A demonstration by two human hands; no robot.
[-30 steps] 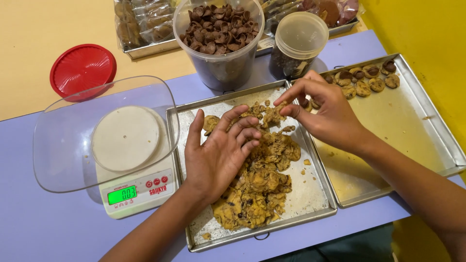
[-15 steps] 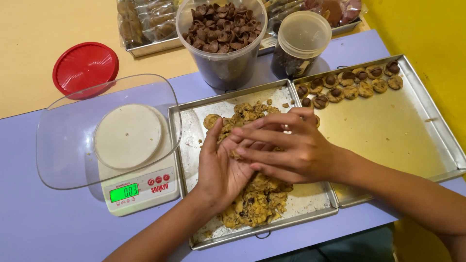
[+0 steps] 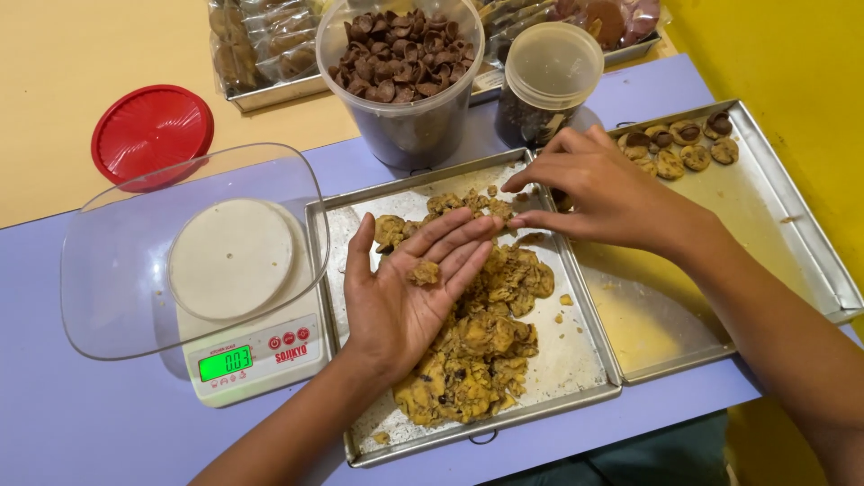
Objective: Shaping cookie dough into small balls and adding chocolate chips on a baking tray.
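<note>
Head view — dough lump [image 3: 425,271] on open left hand [image 3: 405,288].

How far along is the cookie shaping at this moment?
Done: a few shaped cookies sit in the far corner of the right tray. In hand: the left hand lies palm up with a small lump of dough on it, and the right hand hovers beside its fingertips. Left: a big pile of dough fills the middle tray, and most of the right tray is bare.
</note>
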